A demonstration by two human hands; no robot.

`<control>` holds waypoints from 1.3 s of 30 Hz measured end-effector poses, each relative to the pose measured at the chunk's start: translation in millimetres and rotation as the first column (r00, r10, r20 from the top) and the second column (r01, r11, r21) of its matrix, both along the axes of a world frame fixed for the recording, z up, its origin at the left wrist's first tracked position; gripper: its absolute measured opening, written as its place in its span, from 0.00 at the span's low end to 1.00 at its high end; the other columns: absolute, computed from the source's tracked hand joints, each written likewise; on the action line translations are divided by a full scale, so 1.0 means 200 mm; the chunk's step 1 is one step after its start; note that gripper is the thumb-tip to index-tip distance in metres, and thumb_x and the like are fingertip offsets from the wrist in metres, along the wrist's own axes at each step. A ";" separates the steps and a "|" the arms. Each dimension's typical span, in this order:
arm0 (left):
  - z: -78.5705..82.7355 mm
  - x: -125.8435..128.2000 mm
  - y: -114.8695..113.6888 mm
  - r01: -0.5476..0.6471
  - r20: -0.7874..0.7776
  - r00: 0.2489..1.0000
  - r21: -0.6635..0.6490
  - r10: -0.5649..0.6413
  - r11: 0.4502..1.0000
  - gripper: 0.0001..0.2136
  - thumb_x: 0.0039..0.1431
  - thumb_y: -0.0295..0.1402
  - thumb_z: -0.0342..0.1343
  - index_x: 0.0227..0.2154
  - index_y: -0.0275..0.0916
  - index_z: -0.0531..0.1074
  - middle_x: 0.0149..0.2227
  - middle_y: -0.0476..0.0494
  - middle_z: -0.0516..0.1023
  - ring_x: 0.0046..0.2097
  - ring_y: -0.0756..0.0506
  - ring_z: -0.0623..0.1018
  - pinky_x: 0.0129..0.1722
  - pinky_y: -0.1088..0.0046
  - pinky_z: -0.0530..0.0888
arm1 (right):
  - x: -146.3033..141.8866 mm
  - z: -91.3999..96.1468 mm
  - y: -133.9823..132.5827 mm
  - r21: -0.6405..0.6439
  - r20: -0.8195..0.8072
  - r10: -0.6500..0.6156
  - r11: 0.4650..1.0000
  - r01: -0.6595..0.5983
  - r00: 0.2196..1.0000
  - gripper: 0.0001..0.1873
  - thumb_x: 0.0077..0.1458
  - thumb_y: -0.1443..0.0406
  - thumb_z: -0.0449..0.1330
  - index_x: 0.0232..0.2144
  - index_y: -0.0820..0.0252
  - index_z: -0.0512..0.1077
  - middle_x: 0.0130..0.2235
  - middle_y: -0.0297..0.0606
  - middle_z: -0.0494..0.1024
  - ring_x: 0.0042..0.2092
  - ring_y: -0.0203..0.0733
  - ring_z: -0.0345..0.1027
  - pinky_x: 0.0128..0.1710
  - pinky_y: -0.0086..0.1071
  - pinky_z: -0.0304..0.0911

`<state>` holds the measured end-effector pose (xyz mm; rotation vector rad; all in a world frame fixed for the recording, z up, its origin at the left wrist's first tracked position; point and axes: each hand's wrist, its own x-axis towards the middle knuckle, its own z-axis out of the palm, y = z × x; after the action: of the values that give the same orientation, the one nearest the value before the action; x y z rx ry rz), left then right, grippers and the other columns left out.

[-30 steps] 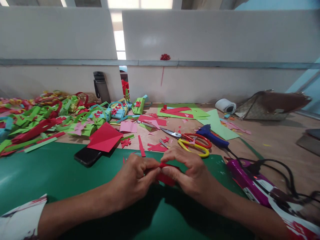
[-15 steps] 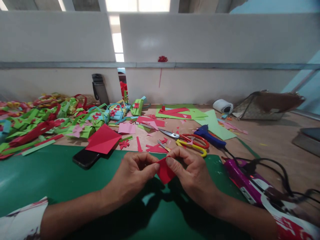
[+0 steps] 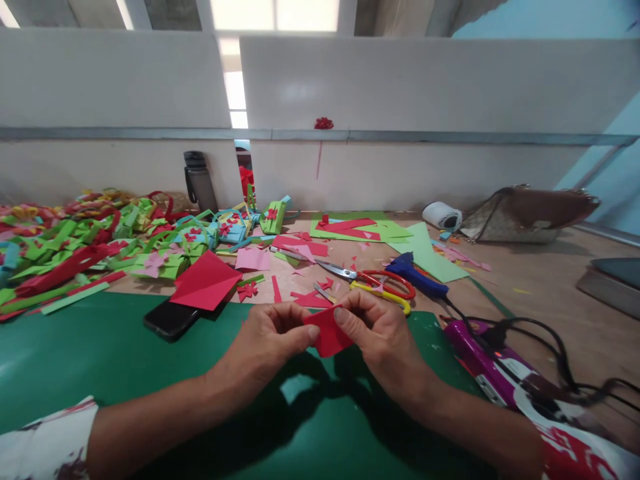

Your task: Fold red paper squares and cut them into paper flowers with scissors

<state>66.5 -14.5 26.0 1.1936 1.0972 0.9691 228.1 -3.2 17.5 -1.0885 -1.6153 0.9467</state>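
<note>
Left hand and right hand each pinch one side of a small red paper square, held just above the green mat, near the scissors. Step judged: folding, mid-crease. Next move calls for aligned edges and firm fingertip pressure.

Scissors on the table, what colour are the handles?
The scissors have one red and one yellow handle, seen in the head view.

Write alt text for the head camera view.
The left hand and right hand pinch a small red paper piece over a green cutting mat. Beyond lie scissors, a blue glue gun, a black phone and heaps of coloured paper strips.
</note>
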 end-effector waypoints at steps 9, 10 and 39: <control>-0.03 -0.03 0.02 0.012 -0.012 1.000 0.026 -0.012 1.000 0.09 0.48 0.35 0.61 0.20 0.35 0.71 0.21 0.49 0.70 0.24 0.52 0.66 0.27 0.75 0.62 | 0.00 -0.01 0.01 -0.161 -0.001 0.147 0.976 -0.145 0.989 0.09 0.51 0.62 0.59 0.25 0.62 0.71 0.23 0.31 0.70 0.23 0.34 0.60 0.23 0.27 0.56; -0.03 -0.04 0.02 0.013 -0.006 1.000 0.036 -0.013 0.999 0.09 0.48 0.35 0.61 0.21 0.34 0.72 0.21 0.49 0.71 0.25 0.52 0.66 0.27 0.75 0.62 | 0.00 -0.01 0.01 -0.178 0.008 0.165 0.971 -0.161 0.986 0.09 0.51 0.62 0.59 0.26 0.63 0.73 0.23 0.31 0.71 0.23 0.34 0.60 0.23 0.27 0.56; -0.07 -0.02 0.03 0.055 0.147 0.988 -0.037 -0.049 0.998 0.09 0.50 0.34 0.61 0.33 0.36 0.77 0.32 0.43 0.78 0.32 0.49 0.74 0.34 0.74 0.68 | 0.00 0.00 -0.01 -0.140 0.147 0.160 0.980 -0.140 0.976 0.11 0.52 0.67 0.55 0.20 0.61 0.68 0.19 0.29 0.66 0.22 0.33 0.56 0.23 0.28 0.53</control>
<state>62.2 -7.7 11.7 1.0954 0.9607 0.9737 228.1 -6.1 16.5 -1.1664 -1.8065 1.1004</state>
